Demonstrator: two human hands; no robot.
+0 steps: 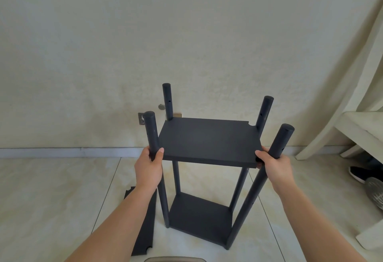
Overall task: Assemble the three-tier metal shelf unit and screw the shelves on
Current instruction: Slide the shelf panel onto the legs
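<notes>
Currently both hands work the middle shelf [207, 140] at its near corners. Left hand [149, 167]: fingers wrapped round the near-left post [152, 135], thumb [160, 152] against the shelf's left edge. Right hand [274, 167]: thumb [261, 155] pressed on the shelf's near-right corner, other fingers curled behind the near-right post [278, 147]; whether they also catch the shelf's underside cannot be told.

Procedure (judgement):
1. Keep shelf level w/ all four corner notches seated against their posts. The far-right notch [251, 125] shows a gap beside the far-right post [263, 112], so check that corner first.
2. Slide shelf along the posts until its edge meets the side holes, e.g. the hole [169, 101] in the far-left post [167, 101]. The holes seen lie above the shelf, approx. where a top tier would fix, so confirm the correct hole row before screwing.
3. Near posts splay outward toward the top; squeeze inward w/ both hands to close the corners.

Orientation: unit stands upright on the tiled floor [62, 189], near the wall, long axis vertical, post tops up. Bottom shelf [200, 219] sits at the post feet. Middle shelf lies roughly horizontal, long side running left-right, slightly skewed. A third shelf panel [143, 220] lies flat on the floor at left, long axis running toward the camera.
</notes>
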